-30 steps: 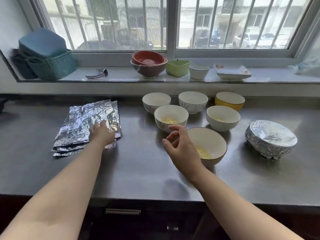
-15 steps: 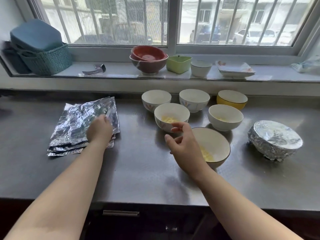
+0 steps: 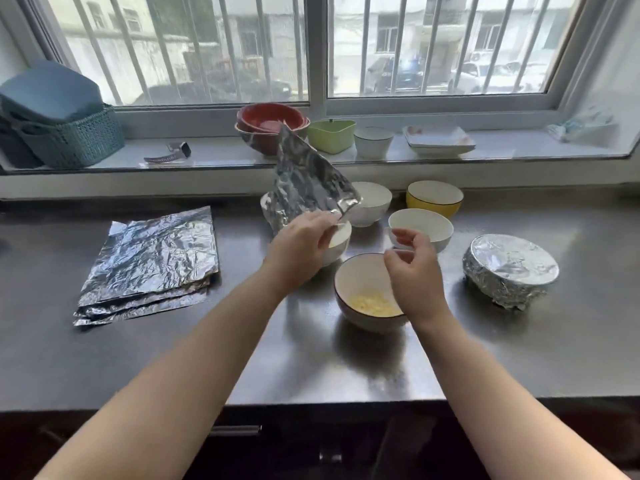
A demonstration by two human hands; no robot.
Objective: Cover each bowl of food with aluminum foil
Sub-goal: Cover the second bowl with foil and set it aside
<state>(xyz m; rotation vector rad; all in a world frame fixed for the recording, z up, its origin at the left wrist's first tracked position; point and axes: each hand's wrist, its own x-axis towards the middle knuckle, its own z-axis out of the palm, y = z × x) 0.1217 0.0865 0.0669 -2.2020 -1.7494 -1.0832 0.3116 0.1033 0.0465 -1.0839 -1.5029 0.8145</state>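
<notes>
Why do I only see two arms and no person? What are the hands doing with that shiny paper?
The camera sits on the person's head and looks down, so you see only their own arms, as if through their eyes. There is no machine here, just two bare hands at a grey counter by a window.

The left hand pinches a sheet of foil and holds it up in the air. The right hand holds nothing; it waits above the near bowl with yellow food in it.

More foil sheets lie in a stack on the left. On the right, one bowl is already wrapped in foil. Other open bowls stand behind, one of them yellow.
</notes>
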